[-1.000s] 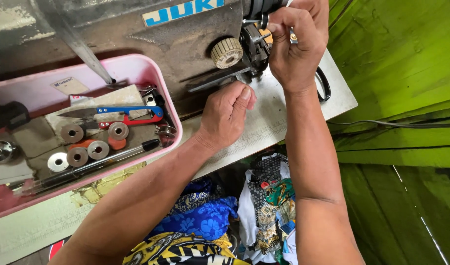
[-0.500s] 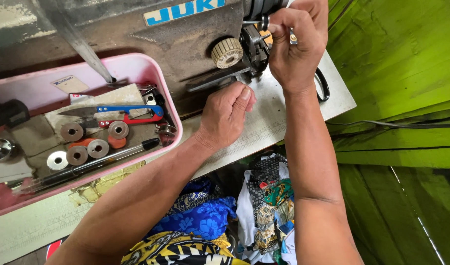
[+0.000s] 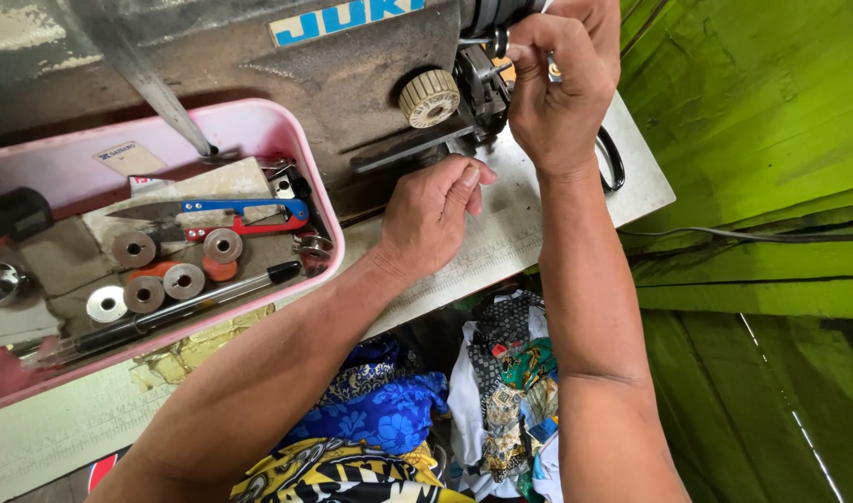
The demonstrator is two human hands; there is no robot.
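Seen from above, the right hand (image 3: 561,79) is closed in a pinch on small metal parts at the end of a grey sewing machine (image 3: 352,84); what exactly the fingertips grip is too small to tell. The left hand (image 3: 431,219) rests loosely curled, holding nothing, on the worn pale table (image 3: 510,233) just below the machine, near its cream ribbed dial (image 3: 429,97). To the left of the machine's dial, a pink tray (image 3: 301,140) sits on the table, holding metal bobbins (image 3: 170,265), blue-handled thread snips (image 3: 217,209) and a long pen (image 3: 156,315). Below the table's front edge, under the machine, lie bunched patterned fabrics (image 3: 389,414), blue, white and yellow. To the right of the machine, past the table's corner, the room shows green painted planks (image 3: 762,121), crossed by a dark cable (image 3: 752,236).
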